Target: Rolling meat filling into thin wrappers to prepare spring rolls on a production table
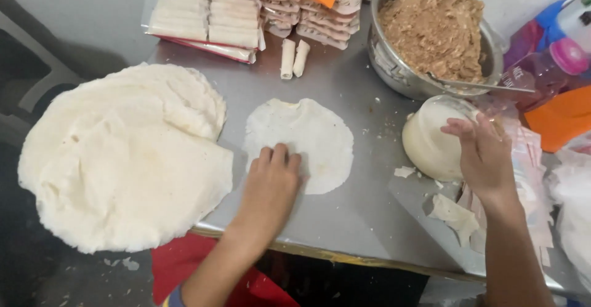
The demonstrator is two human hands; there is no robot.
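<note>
Left hand [274, 181]: pressing flat, fingers together and extended, on the lower left edge of a single round wrapper [301, 141] — gripping nothing.
Wrapper: lying spread out on the steel table [357, 215], near the middle, just right of the big stack of wrappers [126, 153].
Right hand [483, 156]: hovering over a glass bowl of pale paste [431, 141], fingers loosely spread and empty; whether the fingertips are touching the rim is unclear.
Filling: sitting as a brown minced mound in a metal bowl [394, 67] at the far side, a spoon handle [486, 86] resting across its rim.
Finished rolls: two loose rolls [293, 58] lying beyond the wrapper — packed trays of rolls [206, 21] stacking up behind them.
</note>
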